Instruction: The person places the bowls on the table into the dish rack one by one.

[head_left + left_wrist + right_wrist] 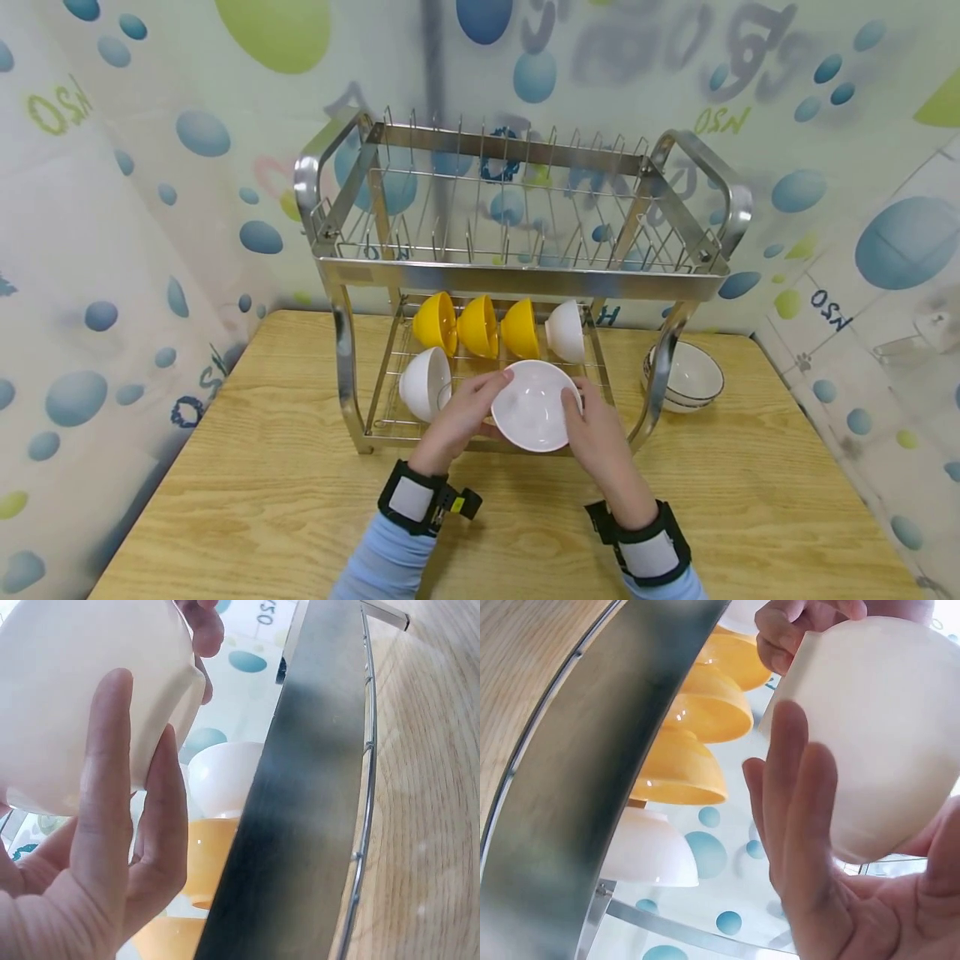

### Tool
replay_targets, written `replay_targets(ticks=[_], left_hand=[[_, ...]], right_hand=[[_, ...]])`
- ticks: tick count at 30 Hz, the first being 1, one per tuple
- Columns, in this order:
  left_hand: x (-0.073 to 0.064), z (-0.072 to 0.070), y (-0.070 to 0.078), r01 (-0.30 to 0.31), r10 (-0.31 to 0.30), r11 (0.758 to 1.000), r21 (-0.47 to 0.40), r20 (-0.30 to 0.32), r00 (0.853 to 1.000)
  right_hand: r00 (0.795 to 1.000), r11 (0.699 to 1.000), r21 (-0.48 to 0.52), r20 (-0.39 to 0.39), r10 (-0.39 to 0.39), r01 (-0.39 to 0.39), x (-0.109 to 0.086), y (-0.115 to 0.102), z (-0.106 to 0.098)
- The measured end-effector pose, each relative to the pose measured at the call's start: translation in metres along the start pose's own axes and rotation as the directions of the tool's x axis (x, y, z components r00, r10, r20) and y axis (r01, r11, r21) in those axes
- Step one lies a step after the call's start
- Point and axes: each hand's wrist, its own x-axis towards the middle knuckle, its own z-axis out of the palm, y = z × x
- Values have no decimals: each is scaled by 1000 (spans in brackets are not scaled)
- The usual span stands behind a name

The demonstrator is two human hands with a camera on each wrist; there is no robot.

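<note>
Both hands hold a white bowl (532, 408) in front of the dish rack (525, 279), its opening tipped toward the head camera. My left hand (463, 417) grips the left side, thumb at the rim; in the left wrist view its fingers lie along the bowl's underside. On the opposite side, my right hand (597, 433) has its thumb over the rim and its fingers behind the bowl. Another white bowl (424, 385) stands on its side on the lower shelf, close to the left hand. Behind it, three yellow bowls (477, 327) and a white bowl (566, 333) form a sideways row.
The rack's upper tier (495, 200) has upright wire dividers and curved metal side handles. Beyond its right leg, patterned-rim bowls (693, 375) sit stacked on the wooden table (247, 500). A patterned curtain (202, 233) surrounds the table's back and sides.
</note>
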Motion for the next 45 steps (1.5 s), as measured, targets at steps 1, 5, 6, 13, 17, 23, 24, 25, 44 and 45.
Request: replay_targets(ticks=[1, 5, 6, 13, 17, 23, 24, 25, 44, 45], left_hand=[[0, 0, 0, 0, 0, 1000, 0, -3, 1000], [0, 0, -1, -6, 6, 1000, 0, -18, 1000], [0, 0, -2, -9, 9, 1000, -2, -21, 1000], [1, -2, -4, -34, 33, 999, -17, -49, 998], [1, -3, -4, -46, 45, 999, -5, -57, 997], [2, -5, -5, -46, 46, 999, 0, -71, 996], [2, -5, -5, -48, 48, 999, 4, -74, 996], [2, -5, -5, -48, 49, 999, 6, -76, 996], [2, -8, -4, -56, 57, 998, 17, -110, 992], [2, -8, -4, -53, 55, 998, 17, -112, 992]], right_hand=[[1000, 1000, 7, -9, -1, 2, 0, 1, 0], [1000, 998, 65, -28, 3, -1, -1, 3, -3], [999, 997, 78, -34, 7, -4, -2, 4, -3], [996, 986, 166, -82, 21, -7, -3, 9, -7], [993, 979, 202, -120, 10, 15, -4, 12, -9], [976, 988, 147, -217, -9, 42, -9, 22, -16], [973, 988, 145, -231, -10, 45, -10, 24, -17], [970, 988, 145, -244, -12, 49, -11, 26, -19], [894, 998, 47, -448, -5, 29, -14, 48, -42], [890, 999, 27, -456, -8, 23, -14, 49, -43]])
